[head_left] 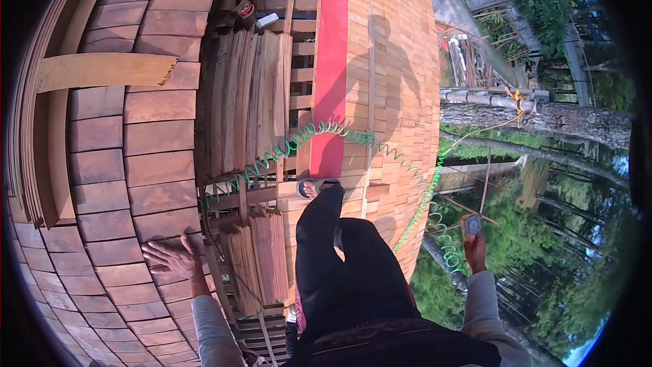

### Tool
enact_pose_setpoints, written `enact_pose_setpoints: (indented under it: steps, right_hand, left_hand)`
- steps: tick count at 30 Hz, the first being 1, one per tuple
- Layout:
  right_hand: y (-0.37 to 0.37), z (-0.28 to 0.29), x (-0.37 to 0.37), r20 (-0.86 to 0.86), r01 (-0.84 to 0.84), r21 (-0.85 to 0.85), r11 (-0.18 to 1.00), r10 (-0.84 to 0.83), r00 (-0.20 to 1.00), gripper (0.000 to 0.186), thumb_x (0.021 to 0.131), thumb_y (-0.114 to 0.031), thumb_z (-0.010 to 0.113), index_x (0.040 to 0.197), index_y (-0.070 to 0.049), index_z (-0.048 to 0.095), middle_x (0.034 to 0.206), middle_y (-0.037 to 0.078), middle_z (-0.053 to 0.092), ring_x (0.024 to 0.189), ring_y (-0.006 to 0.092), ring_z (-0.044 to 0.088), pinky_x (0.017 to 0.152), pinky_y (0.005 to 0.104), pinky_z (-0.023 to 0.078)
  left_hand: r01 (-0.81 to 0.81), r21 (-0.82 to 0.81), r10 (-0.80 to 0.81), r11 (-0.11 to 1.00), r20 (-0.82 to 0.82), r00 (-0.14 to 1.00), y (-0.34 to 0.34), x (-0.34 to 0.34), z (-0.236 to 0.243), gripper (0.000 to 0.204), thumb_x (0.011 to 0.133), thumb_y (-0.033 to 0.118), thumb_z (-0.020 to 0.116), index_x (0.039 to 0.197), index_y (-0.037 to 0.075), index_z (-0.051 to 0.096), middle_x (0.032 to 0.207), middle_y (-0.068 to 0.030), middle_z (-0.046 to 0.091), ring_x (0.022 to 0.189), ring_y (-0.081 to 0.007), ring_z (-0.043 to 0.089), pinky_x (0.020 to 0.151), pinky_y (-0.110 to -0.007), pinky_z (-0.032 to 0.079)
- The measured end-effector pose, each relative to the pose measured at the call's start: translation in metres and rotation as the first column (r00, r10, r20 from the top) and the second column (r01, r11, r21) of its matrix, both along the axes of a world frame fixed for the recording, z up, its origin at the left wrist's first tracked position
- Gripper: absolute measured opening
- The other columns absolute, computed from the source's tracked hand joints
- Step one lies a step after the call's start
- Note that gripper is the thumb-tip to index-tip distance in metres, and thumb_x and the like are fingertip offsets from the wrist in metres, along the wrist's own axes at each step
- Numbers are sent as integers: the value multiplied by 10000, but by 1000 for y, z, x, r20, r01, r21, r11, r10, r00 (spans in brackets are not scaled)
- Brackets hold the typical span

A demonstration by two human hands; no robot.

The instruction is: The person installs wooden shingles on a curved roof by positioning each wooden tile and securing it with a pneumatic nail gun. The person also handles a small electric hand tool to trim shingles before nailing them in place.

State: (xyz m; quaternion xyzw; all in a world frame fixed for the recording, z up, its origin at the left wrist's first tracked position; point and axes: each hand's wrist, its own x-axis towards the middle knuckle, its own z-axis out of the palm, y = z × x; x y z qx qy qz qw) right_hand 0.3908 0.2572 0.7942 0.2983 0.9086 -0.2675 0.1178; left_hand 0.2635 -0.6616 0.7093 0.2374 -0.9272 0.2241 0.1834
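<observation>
My left hand (173, 255) rests with fingers spread on the reddish wooden shingles (159, 132) of the slope to the left. My right hand (474, 245) is out at the right, closed on a small grey-and-tan object (471, 227), too small to identify surely, above a drop with trees behind it. My sandaled foot (314, 188) is on the paler shingled surface at the end of a red strip (329, 34). A green coiled hose (309, 137) loops across the middle and down past my right hand.
Stacked wooden boards (248, 102) and more bundles (251, 258) lie along open battens in the centre. A long trough with a board (102, 71) across it is at left. Beyond the roof edge are tree trunks (564, 122). A partly hidden figure (292, 333) shows below the battens.
</observation>
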Motion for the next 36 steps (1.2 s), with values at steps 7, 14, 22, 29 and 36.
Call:
enact_pose_setpoints:
  steps: [7,14,22,29,36]
  right_hand:
    - [-8,67,46,534,-114,566,816,-257,806,640,849,11,666,1465,-103,538,1264,245,619,1131,463,651,980,500,526]
    - [17,26,65,192,-11,331,944,-55,980,421,919,-121,702,1321,-121,576,1170,145,599,1092,336,636,932,482,509]
    - [-61,-29,101,58,434,-751,498,-605,794,220,1128,-281,384,1146,-138,550,1223,-11,609,1183,151,542,1019,347,408]
    - [-44,-4,211,167,242,-67,968,-228,959,217,1016,-186,570,1233,-178,562,1108,4,564,1042,193,568,866,364,466]
    - [-92,69,145,487,-120,350,929,-70,871,480,862,-116,749,1312,-115,583,1189,195,557,1092,474,633,881,569,531]
  left_hand:
    - [-66,24,65,998,30,997,-3,11,-2,1162,966,870,354,1714,49,11,1803,-186,20,1664,-401,16,1211,-785,21]
    - [-64,67,63,996,23,998,8,2,-7,1172,953,890,321,1716,47,36,1807,-170,13,1668,-372,4,1228,-769,29]
    - [-70,86,70,994,5,998,8,3,-1,1189,940,904,338,1714,42,73,1803,-178,44,1663,-396,18,1235,-754,15]
    - [-89,55,87,995,40,995,17,-2,-5,1202,935,921,283,1713,35,48,1797,-200,44,1657,-411,62,1240,-742,47]
    - [-80,10,79,997,29,996,11,7,-3,1162,955,891,311,1715,46,67,1793,-210,62,1655,-417,72,1244,-736,58]
